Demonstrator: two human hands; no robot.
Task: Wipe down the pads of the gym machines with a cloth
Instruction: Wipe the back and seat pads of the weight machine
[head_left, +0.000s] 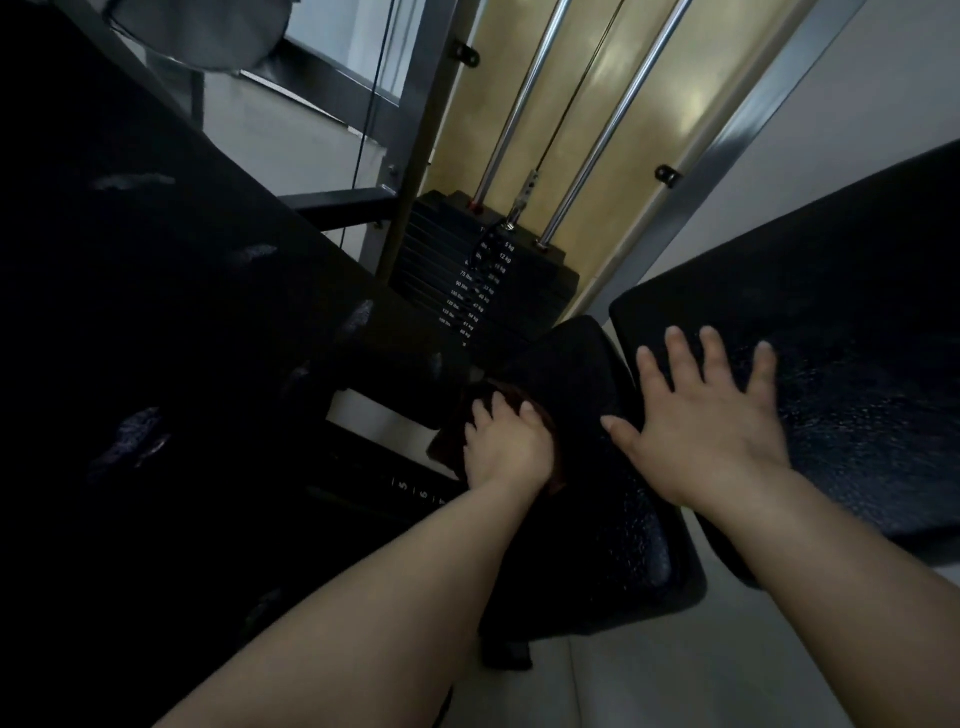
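A black seat pad (613, 519) lies low in the middle of the view. My left hand (506, 444) presses a dark brown cloth (447, 447) onto the pad's left edge, fingers curled over the cloth. My right hand (711, 415) lies flat with fingers spread on the lower left corner of a large black back pad (857, 338), which slopes up to the right. It holds nothing. Much of the cloth is hidden under my left hand.
A black weight stack (483, 280) with white numbers stands behind the seat, between two chrome guide rods (608, 135) and a cable. A grey steel frame (415, 156) rises at the left. Another large dark pad (130, 260) fills the left side. Pale floor (649, 686) shows below.
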